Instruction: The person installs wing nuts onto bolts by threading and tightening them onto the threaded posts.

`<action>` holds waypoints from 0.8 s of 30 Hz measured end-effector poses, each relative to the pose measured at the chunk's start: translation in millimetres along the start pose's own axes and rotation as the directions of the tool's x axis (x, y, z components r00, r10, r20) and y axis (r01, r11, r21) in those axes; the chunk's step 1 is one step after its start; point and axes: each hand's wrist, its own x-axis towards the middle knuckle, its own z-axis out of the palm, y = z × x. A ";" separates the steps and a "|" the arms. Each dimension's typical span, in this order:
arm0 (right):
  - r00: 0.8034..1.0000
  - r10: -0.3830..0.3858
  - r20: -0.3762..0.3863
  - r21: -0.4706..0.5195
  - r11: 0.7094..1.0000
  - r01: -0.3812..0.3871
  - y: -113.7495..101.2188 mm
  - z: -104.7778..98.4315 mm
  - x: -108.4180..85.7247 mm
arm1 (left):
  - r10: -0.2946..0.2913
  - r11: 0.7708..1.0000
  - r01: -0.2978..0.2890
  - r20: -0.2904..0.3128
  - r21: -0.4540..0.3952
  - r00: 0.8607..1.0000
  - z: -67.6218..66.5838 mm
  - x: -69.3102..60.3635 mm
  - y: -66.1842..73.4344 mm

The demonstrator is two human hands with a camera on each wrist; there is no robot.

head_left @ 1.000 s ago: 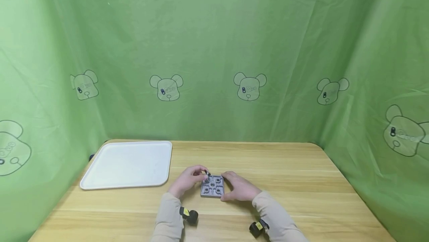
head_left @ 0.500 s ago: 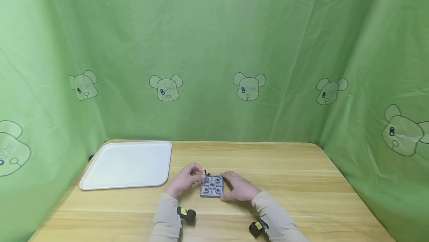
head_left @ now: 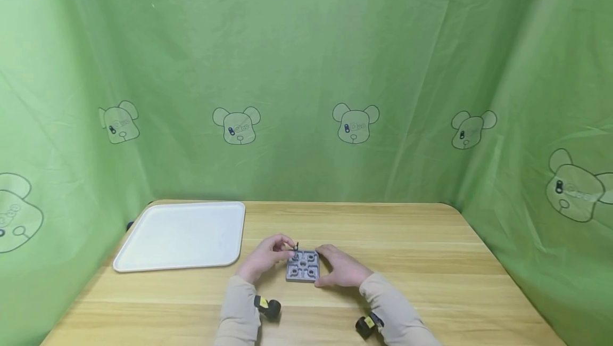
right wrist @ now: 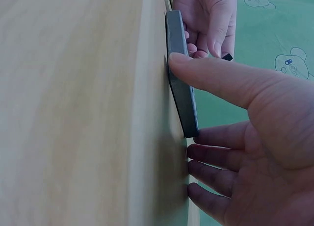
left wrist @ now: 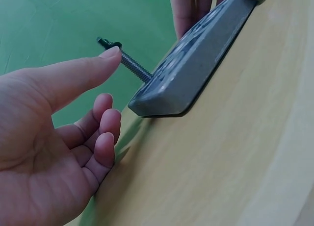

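Note:
A square grey metal plate [head_left: 303,267] with several recessed round holes lies on the table between the hands. From its far left corner rises a threaded wing screw [left wrist: 135,65] with a small black head. My left hand [head_left: 266,257] is at that corner, thumb tip against the screw's head; the index finger is mostly hidden behind the thumb in the left wrist view, and the other fingers are curled below. My right hand [head_left: 343,267] holds the plate by its right side, thumb on the near corner and a finger at the far corner.
A white tray [head_left: 182,237] lies at the table's left rear. The wooden table [head_left: 407,239] is bounded by green curtains [head_left: 297,170] at the back and sides. Black wrist cameras [head_left: 272,310] sit on both sleeves.
The left fingers drew back slightly from the screw, then came forward to it again. The screw's black head has turned and now points more upright. The right hand and plate stay put.

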 end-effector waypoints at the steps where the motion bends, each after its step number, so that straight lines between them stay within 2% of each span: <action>1: 1.000 0.000 0.000 0.001 1.000 0.000 0.0 0.1 0.0 | -0.003 1.000 0.003 -0.001 0.005 1.000 0.4 0.3 -0.4; 6: 1.000 0.002 0.002 0.007 1.000 -0.002 -0.2 0.2 -0.5 | -0.018 1.000 0.018 -0.003 0.012 1.000 1.9 1.6 -0.3; 15: 1.000 -0.001 0.006 0.014 1.000 0.001 -1.8 -1.7 -0.6 | 0.004 1.000 -0.004 -0.001 0.005 1.000 4.0 2.1 0.6; 24: 1.000 0.000 0.004 0.015 1.000 0.000 -1.5 -1.4 -0.4 | 0.010 0.999 -0.011 0.012 0.035 1.000 4.0 2.1 0.2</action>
